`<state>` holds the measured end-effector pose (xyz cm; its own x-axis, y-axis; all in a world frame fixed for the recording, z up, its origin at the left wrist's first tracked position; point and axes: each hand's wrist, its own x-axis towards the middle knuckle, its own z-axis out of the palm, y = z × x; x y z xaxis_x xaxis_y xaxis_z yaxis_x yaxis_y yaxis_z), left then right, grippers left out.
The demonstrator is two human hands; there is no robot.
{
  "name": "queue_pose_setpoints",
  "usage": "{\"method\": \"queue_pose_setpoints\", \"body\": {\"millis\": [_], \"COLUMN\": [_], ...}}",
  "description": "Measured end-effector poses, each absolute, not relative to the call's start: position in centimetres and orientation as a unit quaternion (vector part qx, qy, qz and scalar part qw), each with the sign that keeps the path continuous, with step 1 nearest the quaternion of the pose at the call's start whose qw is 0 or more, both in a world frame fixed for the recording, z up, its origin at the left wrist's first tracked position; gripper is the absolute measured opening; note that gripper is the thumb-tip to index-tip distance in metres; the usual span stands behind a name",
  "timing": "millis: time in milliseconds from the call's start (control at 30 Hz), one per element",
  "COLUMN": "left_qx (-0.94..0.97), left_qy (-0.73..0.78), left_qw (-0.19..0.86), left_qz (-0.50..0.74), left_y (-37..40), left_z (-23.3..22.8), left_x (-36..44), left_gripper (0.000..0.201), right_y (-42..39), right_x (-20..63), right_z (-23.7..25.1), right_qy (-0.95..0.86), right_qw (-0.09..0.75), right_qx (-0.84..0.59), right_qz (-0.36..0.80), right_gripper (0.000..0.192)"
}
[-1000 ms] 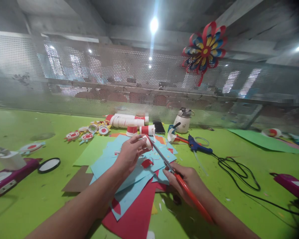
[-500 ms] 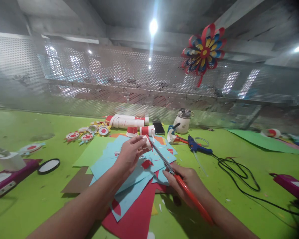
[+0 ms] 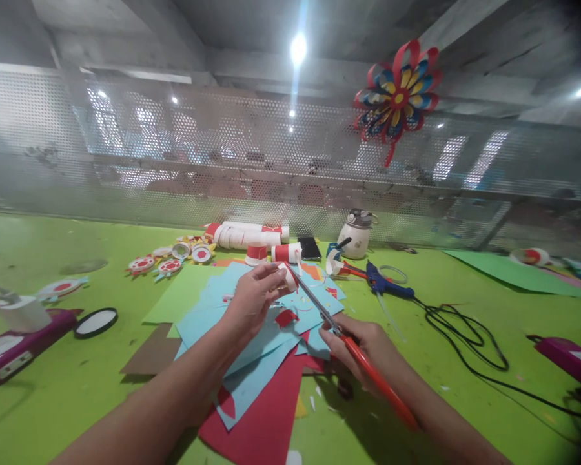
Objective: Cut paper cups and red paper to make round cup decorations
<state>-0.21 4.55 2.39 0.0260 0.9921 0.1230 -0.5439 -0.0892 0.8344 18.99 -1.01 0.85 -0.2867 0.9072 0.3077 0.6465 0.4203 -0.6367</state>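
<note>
My left hand (image 3: 254, 294) pinches a small white and red paper cup piece (image 3: 288, 278) above the papers. In my right hand (image 3: 363, 352) is a pair of scissors (image 3: 339, 329) with red handles, its blades pointing up and left and meeting the edge of the cup piece. Below both hands lie overlapping light blue paper sheets (image 3: 266, 349) and a dark red sheet (image 3: 261, 420). A small red scrap (image 3: 286, 318) rests on the blue sheets. Just beyond my left hand, a red and white paper cup (image 3: 257, 254) stands upside down and another cup (image 3: 286, 252) lies on its side.
A blue glue gun (image 3: 390, 284) and its black cord (image 3: 465, 336) lie to the right. Behind are a bottle (image 3: 356, 234), a phone (image 3: 309, 248) and stacked cups (image 3: 246, 239). Turtle-like paper crafts (image 3: 169, 266), a roll of tape (image 3: 95, 322) and a purple power strip (image 3: 33, 342) are left.
My right hand and the scissors have shifted slightly to the right, with the blades still at the cup piece. My left hand stays nearly in place.
</note>
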Motion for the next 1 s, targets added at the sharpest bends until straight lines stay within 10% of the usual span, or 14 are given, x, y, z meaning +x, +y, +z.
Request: {"method": "queue_pose_setpoints", "body": {"millis": [1000], "left_qx": [0.390], "left_qy": [0.299], "left_qw": [0.642], "left_qz": [0.588], "left_y": [4.8], "left_z": [3.1], "left_x": [-1.1], "left_gripper": [0.025], "right_y": [-1.0], "right_x": [19.6], "right_z": [1.4], "right_qy": [-0.818], "right_qw": [0.253], "right_qx": [-0.505], "right_qz": [0.109], "right_gripper": [0.012]}}
